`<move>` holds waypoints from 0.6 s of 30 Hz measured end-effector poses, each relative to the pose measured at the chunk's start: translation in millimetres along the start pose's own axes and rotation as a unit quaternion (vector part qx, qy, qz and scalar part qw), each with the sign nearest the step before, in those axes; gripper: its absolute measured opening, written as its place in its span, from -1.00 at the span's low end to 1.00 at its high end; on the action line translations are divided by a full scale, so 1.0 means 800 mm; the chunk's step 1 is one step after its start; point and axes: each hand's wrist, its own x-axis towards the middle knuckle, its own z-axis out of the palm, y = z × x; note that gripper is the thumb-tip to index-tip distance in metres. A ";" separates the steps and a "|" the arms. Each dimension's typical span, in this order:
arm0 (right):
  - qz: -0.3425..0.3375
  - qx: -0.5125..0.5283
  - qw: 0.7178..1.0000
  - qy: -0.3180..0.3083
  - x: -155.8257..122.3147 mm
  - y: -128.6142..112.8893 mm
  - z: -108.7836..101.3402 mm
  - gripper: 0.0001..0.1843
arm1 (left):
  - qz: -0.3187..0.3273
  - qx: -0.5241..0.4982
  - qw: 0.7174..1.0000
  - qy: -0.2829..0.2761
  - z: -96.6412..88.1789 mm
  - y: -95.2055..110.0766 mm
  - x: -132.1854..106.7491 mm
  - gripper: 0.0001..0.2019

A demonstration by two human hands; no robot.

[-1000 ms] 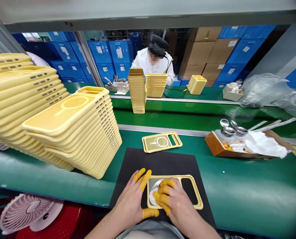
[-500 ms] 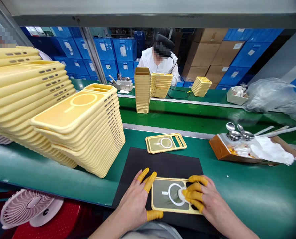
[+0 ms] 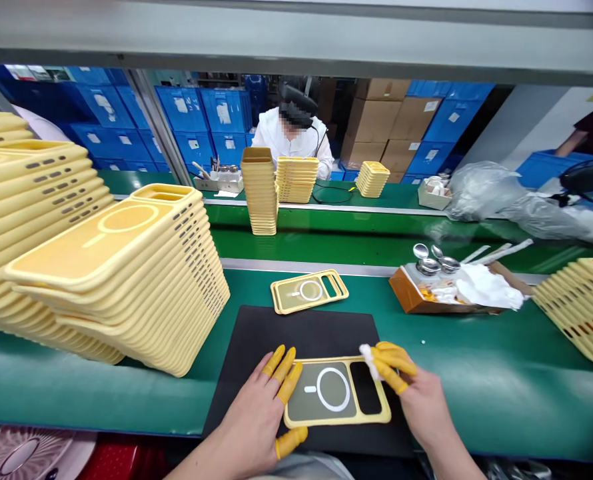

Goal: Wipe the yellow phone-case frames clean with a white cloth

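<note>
A yellow phone case lies face up on a black mat, its grey-green back showing a white ring and a dark camera cut-out. My left hand, with yellow finger cots, holds the case's left edge. My right hand, also in yellow cots, pinches a white cloth just above the case's upper right corner. Another yellow case lies on the green bench beyond the mat.
Tall stacks of yellow cases rise left of the mat, and another stack stands at the right edge. A cardboard tray holds metal cups and white cloth. A co-worker sits across the far bench.
My right hand has moved off the ring toward the case's upper right corner, taking the cloth with it. The case's ring now shows fully, and the view has shifted slightly.
</note>
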 end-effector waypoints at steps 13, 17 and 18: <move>-0.121 -0.090 0.988 -0.016 0.010 -0.017 0.030 -0.83 | -0.174 -0.129 0.973 0.079 -0.009 -0.004 0.011 -0.35; -0.300 -0.244 0.911 -0.141 0.001 -0.049 0.111 -0.81 | -0.177 -0.089 0.976 0.090 0.013 0.010 -0.004 0.08; -0.331 -0.240 0.896 -0.173 -0.004 -0.056 0.124 -0.78 | -0.188 -0.079 0.975 0.092 0.015 0.011 -0.004 0.05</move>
